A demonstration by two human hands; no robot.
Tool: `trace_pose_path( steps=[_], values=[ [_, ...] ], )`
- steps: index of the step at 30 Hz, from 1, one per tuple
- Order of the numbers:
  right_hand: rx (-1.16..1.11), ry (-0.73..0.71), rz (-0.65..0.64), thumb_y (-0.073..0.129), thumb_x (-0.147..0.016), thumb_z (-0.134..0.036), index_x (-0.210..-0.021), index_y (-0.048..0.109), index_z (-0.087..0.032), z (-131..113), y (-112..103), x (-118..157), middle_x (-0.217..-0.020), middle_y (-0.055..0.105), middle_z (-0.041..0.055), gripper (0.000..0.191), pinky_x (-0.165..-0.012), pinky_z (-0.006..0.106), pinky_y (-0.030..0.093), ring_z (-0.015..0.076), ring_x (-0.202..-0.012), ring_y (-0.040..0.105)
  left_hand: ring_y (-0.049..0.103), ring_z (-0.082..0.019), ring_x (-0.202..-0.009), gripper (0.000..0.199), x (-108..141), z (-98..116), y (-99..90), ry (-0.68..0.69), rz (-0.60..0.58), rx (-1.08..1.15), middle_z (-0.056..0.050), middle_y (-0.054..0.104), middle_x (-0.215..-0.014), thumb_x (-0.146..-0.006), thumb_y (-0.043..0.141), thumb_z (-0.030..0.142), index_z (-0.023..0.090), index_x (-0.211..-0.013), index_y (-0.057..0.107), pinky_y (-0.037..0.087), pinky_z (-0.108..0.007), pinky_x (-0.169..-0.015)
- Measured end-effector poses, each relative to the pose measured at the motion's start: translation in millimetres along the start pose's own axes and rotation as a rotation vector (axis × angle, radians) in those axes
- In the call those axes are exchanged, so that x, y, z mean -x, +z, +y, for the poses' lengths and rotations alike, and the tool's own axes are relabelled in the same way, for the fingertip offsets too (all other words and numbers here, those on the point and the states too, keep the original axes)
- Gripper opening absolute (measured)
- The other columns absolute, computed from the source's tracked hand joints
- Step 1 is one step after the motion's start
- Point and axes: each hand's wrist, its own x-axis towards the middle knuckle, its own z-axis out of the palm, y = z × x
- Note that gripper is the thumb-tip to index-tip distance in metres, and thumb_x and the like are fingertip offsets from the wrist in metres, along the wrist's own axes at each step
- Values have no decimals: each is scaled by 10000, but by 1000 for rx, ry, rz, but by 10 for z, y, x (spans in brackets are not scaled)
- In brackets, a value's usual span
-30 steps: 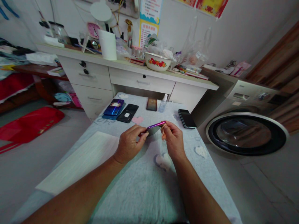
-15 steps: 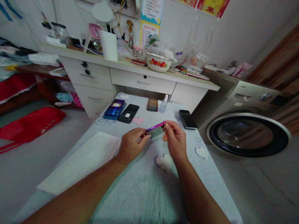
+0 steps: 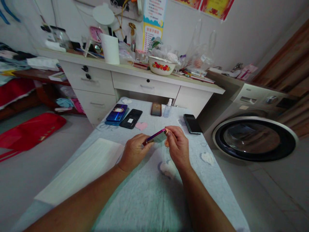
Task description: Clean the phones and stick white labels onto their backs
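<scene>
Over the middle of the cloth-covered table, my left hand (image 3: pixel 134 149) is closed on one end of a purple-pink phone (image 3: pixel 155 136), seen nearly edge-on and tilted up to the right. At the phone's other end, my right hand (image 3: pixel 178 145) pinches a small orange cloth (image 3: pixel 166 143) against the edge. Beyond the hands lie a blue phone (image 3: pixel 117 112) on top of another, a black phone (image 3: pixel 131 119) and a small brownish flat item (image 3: pixel 156 109). A clear spray bottle (image 3: pixel 167 109) stands beside that item. To the right rest dark phones (image 3: pixel 192 124), apparently stacked.
A pale board-like sheet (image 3: pixel 79 174) lies along the table's left side. Behind the table is a white desk (image 3: pixel 145 84) carrying a floral bowl (image 3: pixel 161 66) and a paper roll (image 3: pixel 110 50). A washing machine (image 3: pixel 253 106) stands right; a red bag (image 3: pixel 31 130) lies left.
The right hand with the cloth has shifted slightly left along the phone's end. The phone is tilted a little more steeply. The view has moved slightly.
</scene>
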Motion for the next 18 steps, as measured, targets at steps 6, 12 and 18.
trace_pose_path(
  steps=[6, 12, 18],
  values=[
    [-5, 5, 31, 473, -922, -219, -966, 653, -213, 10, -9, -4, -949, 621, 48, 185, -819, 307, 453, 169, -921, 581, 651, -137, -722, 173, 49, 12, -35, -12, 32, 14, 18, 682, -805, -860, 592, 322, 211, -993, 600, 484, -227, -671],
    [2, 1, 33, 479, -922, -230, -975, 651, -214, 11, -8, -3, -958, 622, 47, 181, -822, 312, 453, 174, -929, 583, 646, -134, -697, 176, 60, 13, -78, 66, 19, -86, 9, 677, -800, -922, 495, 320, 206, -1033, 570, 474, -227, -647],
    [3, -3, 10, 472, -919, -217, -962, 647, -216, -1, 7, 5, -944, 621, 48, 180, -815, 310, 455, 175, -921, 581, 600, -148, -755, 130, 12, 63, -145, 146, 88, -84, -37, 633, -849, -896, 518, 242, 177, -962, 609, 481, -267, -717]
  ],
)
